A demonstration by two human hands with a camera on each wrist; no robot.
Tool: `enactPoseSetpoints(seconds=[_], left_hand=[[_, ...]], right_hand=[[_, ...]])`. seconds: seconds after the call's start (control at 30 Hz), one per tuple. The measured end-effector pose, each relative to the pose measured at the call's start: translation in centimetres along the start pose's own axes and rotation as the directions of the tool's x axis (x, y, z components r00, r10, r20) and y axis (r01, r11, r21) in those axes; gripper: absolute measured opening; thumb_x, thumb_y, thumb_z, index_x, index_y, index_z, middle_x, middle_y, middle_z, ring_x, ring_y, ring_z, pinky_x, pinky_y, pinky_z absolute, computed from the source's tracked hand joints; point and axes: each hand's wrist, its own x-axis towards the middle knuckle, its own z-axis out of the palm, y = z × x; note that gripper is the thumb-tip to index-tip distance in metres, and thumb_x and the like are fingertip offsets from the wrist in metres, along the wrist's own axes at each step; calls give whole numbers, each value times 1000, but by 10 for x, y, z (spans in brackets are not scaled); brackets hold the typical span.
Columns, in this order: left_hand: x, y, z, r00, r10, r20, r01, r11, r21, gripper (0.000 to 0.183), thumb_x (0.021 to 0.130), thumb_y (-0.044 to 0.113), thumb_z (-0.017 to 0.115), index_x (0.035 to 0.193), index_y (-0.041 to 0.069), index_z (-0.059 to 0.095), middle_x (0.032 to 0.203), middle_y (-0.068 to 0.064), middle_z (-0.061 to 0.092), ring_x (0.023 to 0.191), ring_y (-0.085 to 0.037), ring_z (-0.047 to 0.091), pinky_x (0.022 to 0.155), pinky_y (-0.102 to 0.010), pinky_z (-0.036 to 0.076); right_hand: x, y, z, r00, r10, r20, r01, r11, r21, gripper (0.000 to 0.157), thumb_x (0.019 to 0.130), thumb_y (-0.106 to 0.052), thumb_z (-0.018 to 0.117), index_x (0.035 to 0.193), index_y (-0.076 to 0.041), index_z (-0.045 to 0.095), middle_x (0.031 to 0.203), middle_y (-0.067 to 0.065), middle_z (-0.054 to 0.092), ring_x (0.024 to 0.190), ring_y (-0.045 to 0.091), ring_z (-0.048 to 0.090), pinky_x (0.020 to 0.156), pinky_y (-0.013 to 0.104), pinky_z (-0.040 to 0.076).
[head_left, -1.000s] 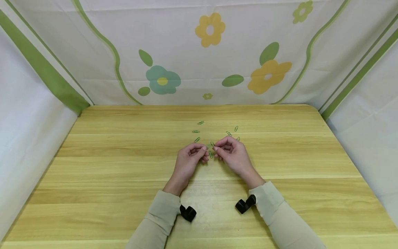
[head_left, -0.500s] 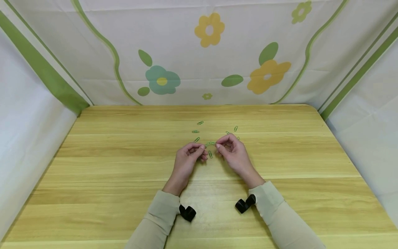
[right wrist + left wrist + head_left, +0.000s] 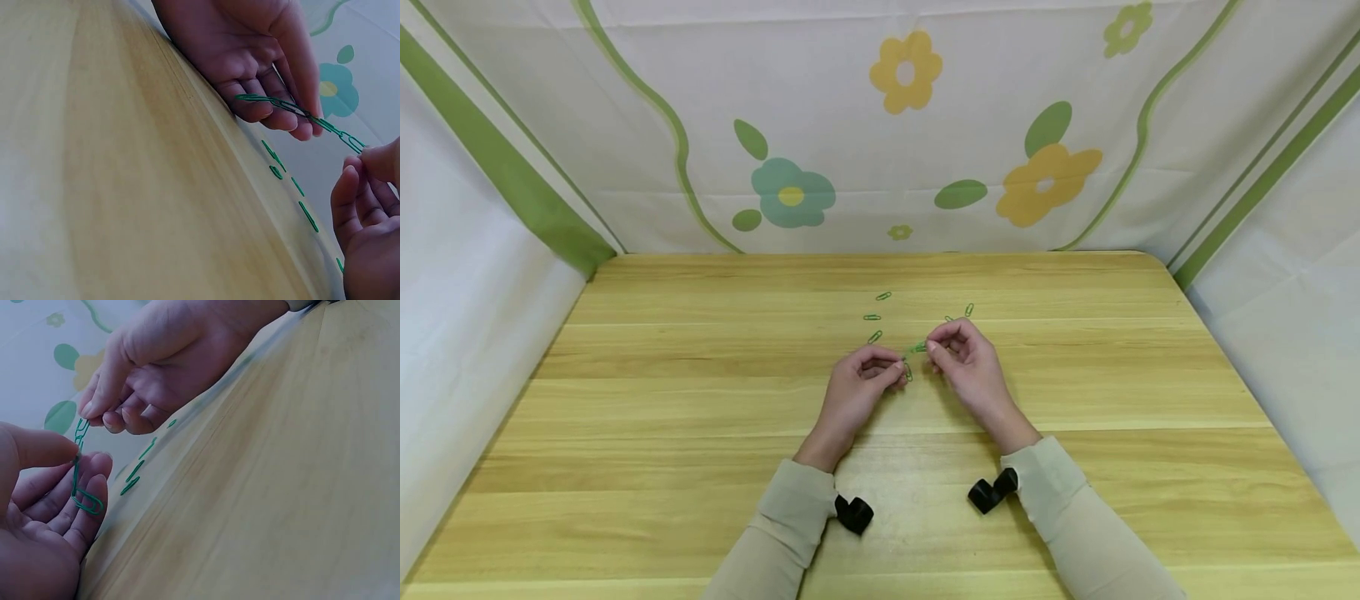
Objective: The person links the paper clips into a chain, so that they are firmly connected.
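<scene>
Several green paper clips are linked in a short chain [image 3: 347, 139] held in the air between both hands. My left hand [image 3: 861, 387] pinches it with thumb and index finger, and one end clip [image 3: 87, 503] hangs below those fingers in the left wrist view. The clip at the other end is pinched between thumb and index finger of my right hand [image 3: 972, 371]. In the head view, another green clip [image 3: 909, 375] shows beside the left fingertips; I cannot tell whether it lies on the table.
Loose green paper clips lie on the wooden table [image 3: 662, 400] beyond the hands: one [image 3: 883, 296], a second [image 3: 872, 317] and a third [image 3: 876, 337] to the left, another [image 3: 969, 309] to the right. A floral curtain [image 3: 865, 125] stands behind the table.
My right hand has shifted slightly right and away from me, still pinching its clip. The clips between the hands have come into line. The left hand has moved a little to the right.
</scene>
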Motion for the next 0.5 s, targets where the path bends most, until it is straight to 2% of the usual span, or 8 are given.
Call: enactPoseSetpoints(seconds=[0.3, 0.5], left_hand=[[-1, 1, 1, 1000, 0, 31, -1, 1000, 18, 27, 102, 1, 67, 124, 11, 78, 109, -10, 74, 91, -22, 73, 80, -28, 62], [-2, 3, 2, 999, 23, 34, -25, 998, 60, 22, 102, 10, 69, 121, 12, 80, 102, -8, 74, 88, -23, 69, 72, -26, 54]], right_hand=[[-1, -1, 1, 999, 30, 28, -30, 1000, 4, 14, 104, 2, 66, 117, 4, 61, 105, 7, 65, 85, 14, 66, 76, 24, 59], [-1, -1, 3, 998, 29, 61, -28, 1000, -8, 14, 103, 1, 67, 117, 4, 63, 104, 10, 67, 85, 13, 68, 75, 26, 60]])
